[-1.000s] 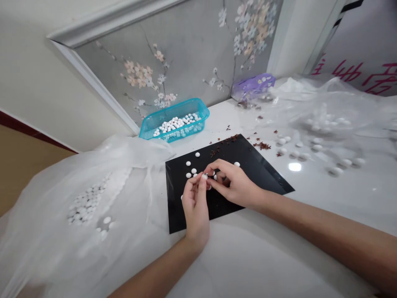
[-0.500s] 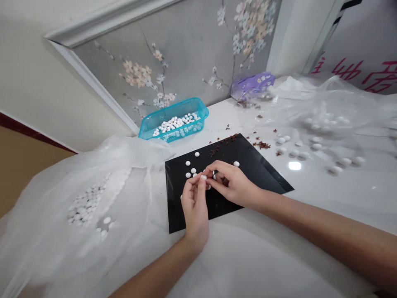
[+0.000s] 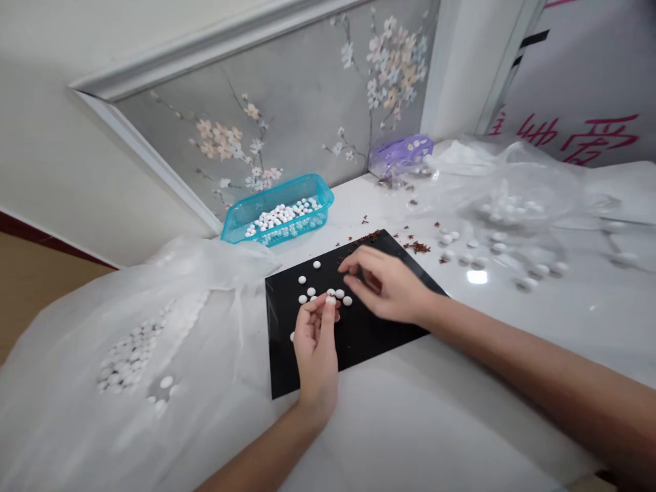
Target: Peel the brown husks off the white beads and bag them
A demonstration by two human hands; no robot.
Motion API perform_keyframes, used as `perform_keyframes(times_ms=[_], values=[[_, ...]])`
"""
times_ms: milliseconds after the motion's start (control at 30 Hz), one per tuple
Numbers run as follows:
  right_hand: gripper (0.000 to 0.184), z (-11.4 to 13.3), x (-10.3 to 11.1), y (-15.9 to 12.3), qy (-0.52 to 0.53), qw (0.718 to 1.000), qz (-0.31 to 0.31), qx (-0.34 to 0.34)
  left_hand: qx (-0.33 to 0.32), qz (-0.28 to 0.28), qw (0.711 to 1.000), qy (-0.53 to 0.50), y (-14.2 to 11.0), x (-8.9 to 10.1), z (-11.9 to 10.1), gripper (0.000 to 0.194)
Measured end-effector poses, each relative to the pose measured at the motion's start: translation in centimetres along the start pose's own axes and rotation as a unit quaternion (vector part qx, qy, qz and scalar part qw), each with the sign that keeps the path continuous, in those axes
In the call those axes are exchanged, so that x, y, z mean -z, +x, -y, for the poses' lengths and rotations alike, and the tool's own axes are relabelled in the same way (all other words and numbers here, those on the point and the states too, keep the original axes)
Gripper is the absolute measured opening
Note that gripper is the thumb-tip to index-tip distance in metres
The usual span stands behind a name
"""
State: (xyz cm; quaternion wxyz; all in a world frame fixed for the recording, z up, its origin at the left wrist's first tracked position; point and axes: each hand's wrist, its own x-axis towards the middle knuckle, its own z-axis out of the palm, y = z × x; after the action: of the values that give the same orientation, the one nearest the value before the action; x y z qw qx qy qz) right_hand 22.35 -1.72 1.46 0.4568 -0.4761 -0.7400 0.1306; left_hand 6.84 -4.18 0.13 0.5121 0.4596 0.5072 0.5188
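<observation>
Head view: left grip (image 3: pixel 315 352) pinching a white ball (image 3: pixel 331 300) over the black mat (image 3: pixel 379 342), right grip (image 3: pixel 392 283) parted at its two o'clock, we are seemingly working midway, loose balls (image 3: pixel 347 301) remaining, the eleven-o'clock basket (image 3: pixel 328 198) holding many.

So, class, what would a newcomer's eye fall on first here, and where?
Probably the black mat on the white table, over which the left hand pinches a ball and the right hand hovers open. Next, the blue basket of white balls beyond the mat, then perhaps the purple pack farther back, to the basket's right.
</observation>
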Motion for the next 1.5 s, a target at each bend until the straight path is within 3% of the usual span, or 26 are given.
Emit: perform_keyframes(times_ms=[67, 133, 233, 333, 433, 533, 600, 733, 800, 900, 1067, 1267, 1367, 1500], values=[[0.009, -1.3, 1.9, 0.9, -0.103, 0.992, -0.034, -0.057, -0.008, 0.025, 0.999, 0.026, 0.0, -0.1, -0.7, 0.021], [0.011, -2.7, 3.8, 1.5, -0.224, 0.959, -0.041, -0.170, -0.030, 0.071, 0.996, 0.054, 0.5, 0.0, -1.6, 0.021], [0.016, -4.4, 5.7, 1.8, -0.330, 0.887, 0.071, -0.314, -0.075, 0.113, 0.986, 0.100, 2.4, 0.7, -3.1, 0.022], [0.018, -4.8, 6.2, 1.7, -0.349, 0.845, 0.153, -0.376, -0.139, 0.113, 0.967, 0.180, 5.5, 2.3, -4.0, 0.025], [0.013, -4.3, 5.9, 1.8, -0.331, 0.843, 0.173, -0.387, -0.203, 0.109, 0.918, 0.323, 8.6, 4.2, -3.8, 0.025], [0.012, -3.9, 5.6, 1.9, -0.316, 0.849, 0.173, -0.386, -0.219, 0.128, 0.850, 0.463, 10.5, 5.5, -3.0, 0.023], [0.013, -3.9, 5.6, 1.9, -0.311, 0.851, 0.169, -0.387, -0.223, 0.134, 0.829, 0.496, 10.9, 5.9, -2.4, 0.018], [0.016, -4.1, 5.4, 1.7, -0.306, 0.864, 0.137, -0.375, -0.231, 0.112, 0.819, 0.514, 10.7, 5.9, -1.8, 0.009], [0.014, -4.2, 5.3, 1.6, -0.309, 0.874, 0.106, -0.359, -0.234, 0.101, 0.819, 0.514, 10.5, 5.8, -1.7, 0.016], [0.011, -3.9, 4.9, 1.7, -0.306, 0.888, 0.060, -0.338, -0.246, 0.133, 0.830, 0.482, 10.7, 5.5, -2.0, 0.028], [0.012, -3.9, 3.5, 1.5, -0.293, 0.915, -0.026, -0.277, -0.242, 0.215, 0.833, 0.449, 13.6, 2.9, -2.9, 0.031], [0.005, -5.8, 2.3, 0.9, -0.252, 0.939, -0.107, -0.206, -0.274, 0.299, 0.790, 0.460, 18.0, -4.0, -2.9, 0.034], [0.006, -6.5, 2.2, 0.8, -0.203, 0.955, -0.133, -0.168, -0.287, 0.334, 0.774, 0.455, 18.6, -6.8, -2.3, 0.032], [0.006, -7.1, 2.0, 0.9, -0.174, 0.961, -0.164, -0.139, -0.289, 0.348, 0.774, 0.442, 18.6, -8.9, -1.8, 0.026]])
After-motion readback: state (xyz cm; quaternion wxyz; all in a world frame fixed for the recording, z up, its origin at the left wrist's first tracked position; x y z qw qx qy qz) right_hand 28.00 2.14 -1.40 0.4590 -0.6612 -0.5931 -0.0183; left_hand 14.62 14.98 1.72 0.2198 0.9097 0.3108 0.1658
